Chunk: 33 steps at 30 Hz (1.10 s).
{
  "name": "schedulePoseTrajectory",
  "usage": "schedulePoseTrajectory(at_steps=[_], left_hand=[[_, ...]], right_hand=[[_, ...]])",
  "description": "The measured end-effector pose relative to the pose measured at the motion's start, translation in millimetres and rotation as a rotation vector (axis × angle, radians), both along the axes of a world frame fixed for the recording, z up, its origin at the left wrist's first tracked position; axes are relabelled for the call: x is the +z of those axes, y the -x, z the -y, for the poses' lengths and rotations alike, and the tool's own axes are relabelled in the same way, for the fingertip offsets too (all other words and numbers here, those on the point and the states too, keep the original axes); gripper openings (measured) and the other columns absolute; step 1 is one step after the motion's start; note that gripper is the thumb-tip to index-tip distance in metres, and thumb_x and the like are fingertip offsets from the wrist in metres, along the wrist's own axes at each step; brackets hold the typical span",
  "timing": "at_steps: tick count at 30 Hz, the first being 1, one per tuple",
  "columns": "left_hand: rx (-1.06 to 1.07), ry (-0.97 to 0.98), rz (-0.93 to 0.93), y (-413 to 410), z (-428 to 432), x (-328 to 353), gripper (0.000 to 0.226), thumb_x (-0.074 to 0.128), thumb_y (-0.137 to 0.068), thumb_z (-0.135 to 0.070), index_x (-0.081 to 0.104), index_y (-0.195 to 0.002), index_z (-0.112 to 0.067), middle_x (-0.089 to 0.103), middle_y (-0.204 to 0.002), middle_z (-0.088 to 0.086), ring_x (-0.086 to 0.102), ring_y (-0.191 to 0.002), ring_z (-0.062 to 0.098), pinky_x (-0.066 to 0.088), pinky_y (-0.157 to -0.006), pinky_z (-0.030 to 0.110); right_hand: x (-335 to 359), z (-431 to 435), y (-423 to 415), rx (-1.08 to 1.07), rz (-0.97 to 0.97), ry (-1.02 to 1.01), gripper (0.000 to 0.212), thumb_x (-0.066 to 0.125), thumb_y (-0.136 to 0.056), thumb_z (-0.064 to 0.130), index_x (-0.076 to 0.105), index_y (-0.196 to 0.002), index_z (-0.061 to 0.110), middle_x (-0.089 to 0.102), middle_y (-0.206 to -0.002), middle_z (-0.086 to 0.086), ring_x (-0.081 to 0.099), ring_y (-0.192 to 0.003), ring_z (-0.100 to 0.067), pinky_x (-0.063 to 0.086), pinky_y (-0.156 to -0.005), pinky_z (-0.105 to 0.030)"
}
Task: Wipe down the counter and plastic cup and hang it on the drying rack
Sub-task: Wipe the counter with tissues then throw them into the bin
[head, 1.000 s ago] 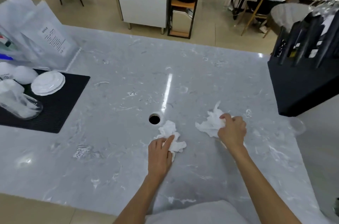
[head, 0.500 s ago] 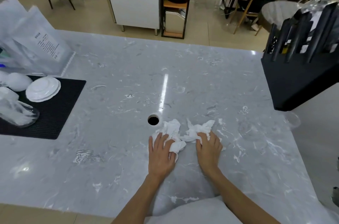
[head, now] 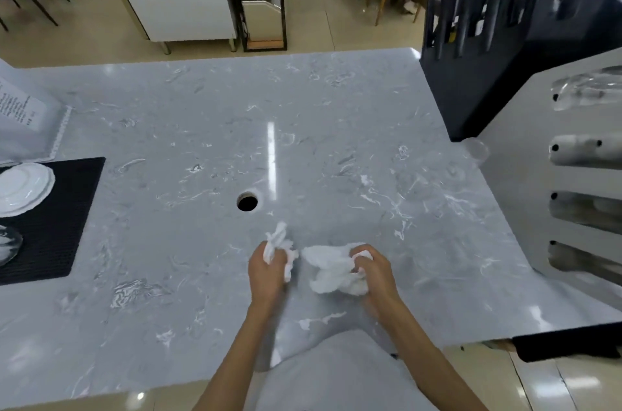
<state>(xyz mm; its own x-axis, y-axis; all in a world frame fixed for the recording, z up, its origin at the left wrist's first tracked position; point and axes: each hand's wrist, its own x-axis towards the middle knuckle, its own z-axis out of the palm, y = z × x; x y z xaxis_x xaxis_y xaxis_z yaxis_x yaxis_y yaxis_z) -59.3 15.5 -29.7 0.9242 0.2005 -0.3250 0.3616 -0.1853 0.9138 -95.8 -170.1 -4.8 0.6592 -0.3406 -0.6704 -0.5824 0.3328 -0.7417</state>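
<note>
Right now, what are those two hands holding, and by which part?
Each grips a crumpled white tissue: left hand bunches the smaller tissue mid-wad, right hand pinches the larger tissue at its right edge.

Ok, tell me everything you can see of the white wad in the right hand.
The white wad looks like crumpled tissue or thin cloth, bunched into soft folds. The right hand clutches it from its right side, fingers curled into it, with a bit poking out between them. It sits low over the grey marble counter; whether it presses on the surface I cannot tell. It lies just right of the smaller wad gripped by the left hand, a narrow gap between them.
</note>
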Motion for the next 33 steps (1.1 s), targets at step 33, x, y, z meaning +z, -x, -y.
schedulePoseTrajectory(at_steps=[33], left_hand=[[-0.237, 1.167, -0.274, 51, 177, 157, 0.029, 0.051, -0.101, -0.019, 0.069, -0.12, -0.032, 0.075, -0.089, 0.007, 0.072, -0.083, 0.019, 0.058, -0.085, 0.037]], right_hand=[[128, 43, 60, -0.51, 0.734, 0.531, 0.026, 0.062, -0.079, 0.007, 0.063, -0.079, 0.033, 0.066, -0.089, 0.013, 0.064, -0.09, -0.013, 0.052, -0.083, -0.026]])
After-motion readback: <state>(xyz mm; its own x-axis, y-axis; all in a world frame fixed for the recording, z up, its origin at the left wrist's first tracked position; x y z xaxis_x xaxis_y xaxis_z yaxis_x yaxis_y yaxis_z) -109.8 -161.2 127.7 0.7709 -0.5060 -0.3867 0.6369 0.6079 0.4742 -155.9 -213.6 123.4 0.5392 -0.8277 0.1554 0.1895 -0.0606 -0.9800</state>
